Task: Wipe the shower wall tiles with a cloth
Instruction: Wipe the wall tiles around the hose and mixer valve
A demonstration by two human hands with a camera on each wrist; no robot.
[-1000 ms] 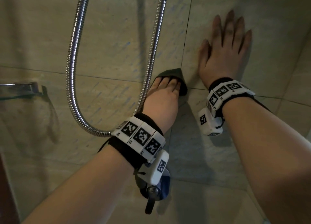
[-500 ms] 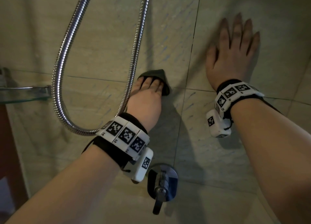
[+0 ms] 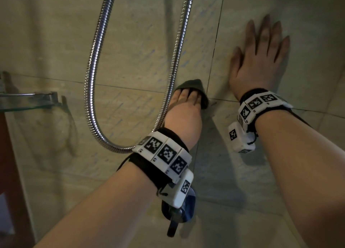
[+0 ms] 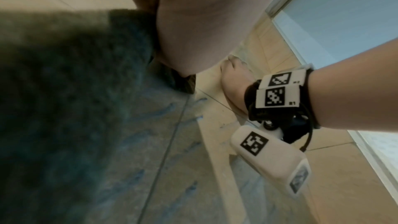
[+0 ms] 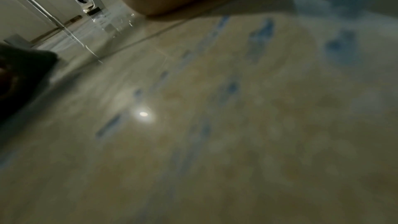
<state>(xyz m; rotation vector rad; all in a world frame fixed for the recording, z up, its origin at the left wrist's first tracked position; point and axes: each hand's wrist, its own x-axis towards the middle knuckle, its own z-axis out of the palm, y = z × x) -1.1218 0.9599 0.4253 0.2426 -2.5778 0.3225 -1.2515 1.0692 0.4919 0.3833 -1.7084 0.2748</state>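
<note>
The left hand (image 3: 183, 109) presses the dark cloth (image 3: 196, 88) flat on the wall tiles (image 3: 130, 42) with straight fingers, right beside the shiny hose (image 3: 93, 79), so it might bump the hose, while the right hand (image 3: 261, 61) lies open and flat on the wall.

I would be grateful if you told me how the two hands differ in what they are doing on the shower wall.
The left hand presses a dark cloth to the wall tiles; the right hand lies bare on them. The left hand sits lower, beside the shower hose; the right sits higher, fingers spread. Both have straight fingers.
</note>
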